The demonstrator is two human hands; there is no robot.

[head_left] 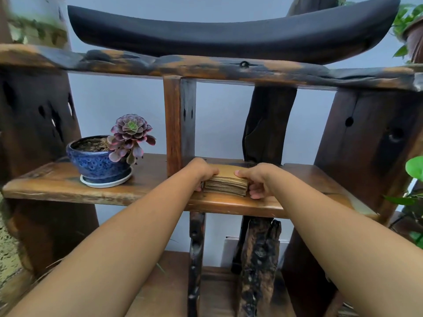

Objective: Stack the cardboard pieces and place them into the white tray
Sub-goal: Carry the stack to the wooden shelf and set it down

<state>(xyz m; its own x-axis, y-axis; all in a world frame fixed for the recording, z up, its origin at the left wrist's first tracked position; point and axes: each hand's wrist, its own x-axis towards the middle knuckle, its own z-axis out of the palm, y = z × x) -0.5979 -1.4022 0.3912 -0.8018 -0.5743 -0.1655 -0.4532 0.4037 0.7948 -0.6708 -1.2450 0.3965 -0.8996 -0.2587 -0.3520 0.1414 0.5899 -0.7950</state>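
A thick stack of brown cardboard pieces [225, 185] rests on the middle wooden shelf [146, 191]. My left hand [201, 171] presses against the stack's left side, fingers curled around its edge. On the stack's right side, my right hand [258, 179] has its thumb on top and its fingers down the side. Both hands grip the stack between them. No white tray is in view.
A blue glazed pot [97, 164] with a purple succulent stands on a white saucer at the shelf's left. Wooden posts [179, 124] rise just behind the stack. A dark curved dish [229, 35] sits on the upper shelf. Green leaves [414, 170] hang at the right.
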